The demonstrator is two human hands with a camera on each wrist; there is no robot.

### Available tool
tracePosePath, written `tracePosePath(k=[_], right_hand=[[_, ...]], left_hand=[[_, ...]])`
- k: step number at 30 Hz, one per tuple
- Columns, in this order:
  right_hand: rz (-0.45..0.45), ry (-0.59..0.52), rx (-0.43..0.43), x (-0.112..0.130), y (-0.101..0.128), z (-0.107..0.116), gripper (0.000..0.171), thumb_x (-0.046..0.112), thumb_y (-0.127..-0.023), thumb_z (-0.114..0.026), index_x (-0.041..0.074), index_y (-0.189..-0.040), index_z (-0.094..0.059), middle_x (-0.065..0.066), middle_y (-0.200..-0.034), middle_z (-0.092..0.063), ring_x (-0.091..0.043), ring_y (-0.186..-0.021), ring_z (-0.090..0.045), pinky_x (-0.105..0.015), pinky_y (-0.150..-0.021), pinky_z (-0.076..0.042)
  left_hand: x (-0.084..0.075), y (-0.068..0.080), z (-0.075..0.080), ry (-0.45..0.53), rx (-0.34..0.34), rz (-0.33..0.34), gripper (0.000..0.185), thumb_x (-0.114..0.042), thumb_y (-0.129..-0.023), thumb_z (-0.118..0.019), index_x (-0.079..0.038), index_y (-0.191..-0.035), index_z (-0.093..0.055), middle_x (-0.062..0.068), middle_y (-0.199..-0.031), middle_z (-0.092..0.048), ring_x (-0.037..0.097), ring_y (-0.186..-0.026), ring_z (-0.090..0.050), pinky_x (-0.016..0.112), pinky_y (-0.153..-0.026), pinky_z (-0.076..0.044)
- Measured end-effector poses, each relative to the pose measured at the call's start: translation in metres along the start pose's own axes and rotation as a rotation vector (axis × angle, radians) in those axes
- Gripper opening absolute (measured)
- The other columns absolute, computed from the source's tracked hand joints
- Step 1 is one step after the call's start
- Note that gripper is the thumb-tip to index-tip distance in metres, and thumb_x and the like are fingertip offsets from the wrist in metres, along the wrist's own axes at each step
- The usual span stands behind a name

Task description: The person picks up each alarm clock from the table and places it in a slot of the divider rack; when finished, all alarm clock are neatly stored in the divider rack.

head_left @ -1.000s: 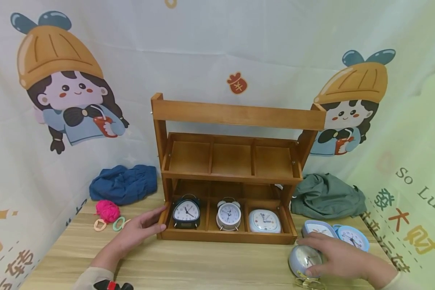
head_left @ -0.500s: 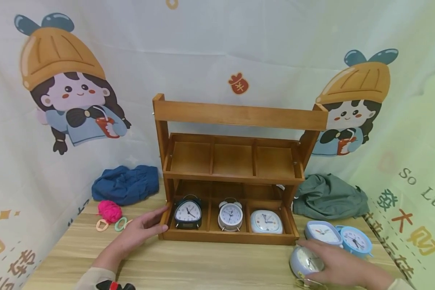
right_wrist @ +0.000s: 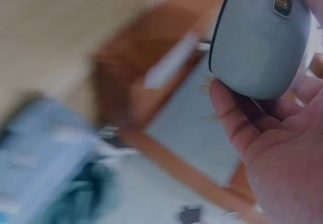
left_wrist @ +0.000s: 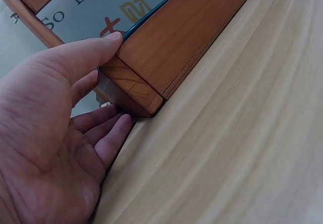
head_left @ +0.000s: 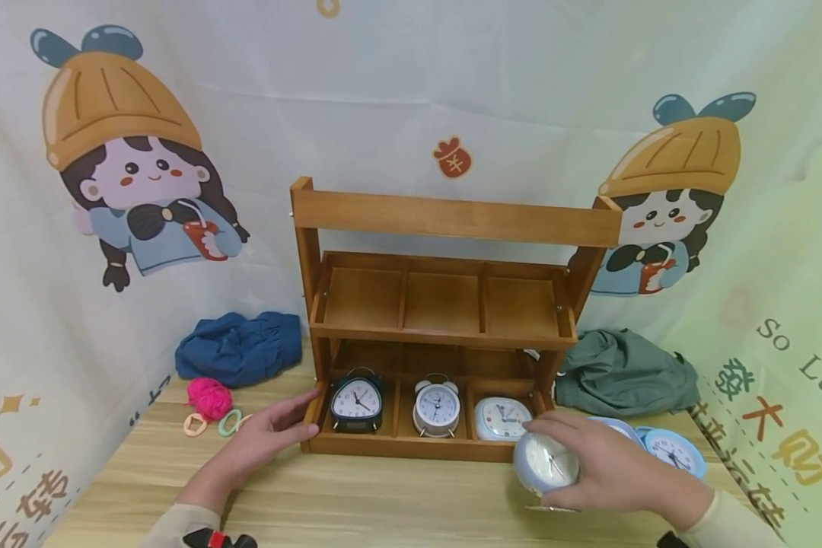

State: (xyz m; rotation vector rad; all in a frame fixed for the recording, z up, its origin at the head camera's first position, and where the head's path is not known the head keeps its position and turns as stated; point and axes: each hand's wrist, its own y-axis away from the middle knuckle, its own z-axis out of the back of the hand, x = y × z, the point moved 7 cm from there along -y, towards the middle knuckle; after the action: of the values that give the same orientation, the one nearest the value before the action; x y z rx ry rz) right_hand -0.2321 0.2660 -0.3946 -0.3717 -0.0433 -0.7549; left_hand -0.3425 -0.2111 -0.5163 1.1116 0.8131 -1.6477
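Note:
My right hand [head_left: 610, 468] grips a round pale-blue alarm clock [head_left: 546, 462] with a gold-coloured foot, just in front of the right end of a wooden shelf [head_left: 445, 450]. In the right wrist view, the smooth back of the alarm clock [right_wrist: 260, 42] shows above my fingers. My left hand [head_left: 270, 434] holds the shelf's lower left corner, thumb at the front and fingers along the side panel. Three clocks stand in the lower tray: a black triangular one [head_left: 356, 401], a white twin-bell one [head_left: 436, 407] and a pale-blue square one [head_left: 496, 418].
Two blue clocks lie at the right; one, round [head_left: 674, 450], shows its dial, the other is partly behind my right hand. The upper tray [head_left: 441, 301] has three bare compartments. Dark blue cloth [head_left: 240, 348], pink yarn [head_left: 208, 398] and green cloth [head_left: 626, 373] flank the shelf.
The round alarm clock, gripped by my right hand, has come up off the table and moved left towards the shelf's right end. My left hand stays at the shelf corner.

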Motion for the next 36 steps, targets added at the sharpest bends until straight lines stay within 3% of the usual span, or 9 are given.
tracePosePath(k=[9, 15, 25, 36], right_hand=[[0.162, -0.007, -0.053, 0.039, -0.085, 0.057, 0.09, 0.048, -0.083, -0.099, 0.01, -0.155, -0.062, -0.004, -0.149, -0.063, -0.021, -0.126, -0.066, -0.042, -0.094, -0.063], [0.188, -0.014, -0.062, 0.055, -0.141, 0.08, 0.092, 0.046, -0.083, -0.099, 0.009, -0.157, -0.06, -0.006, -0.151, -0.062, -0.022, -0.125, -0.065, -0.041, -0.094, -0.063], [0.187, -0.009, -0.062, 0.058, -0.22, 0.07, 0.095, 0.045, -0.084, -0.099, 0.005, -0.159, -0.057, -0.011, -0.151, -0.063, -0.027, -0.134, -0.063, -0.045, -0.106, -0.058], [0.139, -0.041, -0.077, 0.058, -0.274, 0.063, 0.092, 0.043, -0.088, -0.097, 0.005, -0.16, -0.056, -0.011, -0.152, -0.061, -0.026, -0.135, -0.059, -0.041, -0.106, -0.056]], left_hand=[[0.001, -0.001, 0.001, 0.012, -0.001, -0.002, 0.07, -0.034, -0.107, -0.078, -0.014, -0.169, -0.05, 0.01, -0.176, -0.043, 0.04, -0.16, -0.042, 0.015, -0.112, -0.04], [0.002, 0.0, 0.0, 0.016, -0.002, -0.01, 0.07, -0.032, -0.107, -0.078, -0.014, -0.169, -0.05, 0.009, -0.175, -0.044, 0.041, -0.16, -0.041, 0.018, -0.115, -0.04], [0.004, 0.0, 0.004, -0.006, -0.012, 0.0, 0.069, -0.034, -0.107, -0.078, -0.016, -0.168, -0.052, 0.01, -0.174, -0.045, 0.041, -0.159, -0.044, 0.021, -0.115, -0.042], [0.003, 0.001, 0.002, -0.029, -0.008, -0.007, 0.068, -0.035, -0.107, -0.077, -0.016, -0.168, -0.052, 0.009, -0.174, -0.046, 0.038, -0.16, -0.043, 0.021, -0.116, -0.041]])
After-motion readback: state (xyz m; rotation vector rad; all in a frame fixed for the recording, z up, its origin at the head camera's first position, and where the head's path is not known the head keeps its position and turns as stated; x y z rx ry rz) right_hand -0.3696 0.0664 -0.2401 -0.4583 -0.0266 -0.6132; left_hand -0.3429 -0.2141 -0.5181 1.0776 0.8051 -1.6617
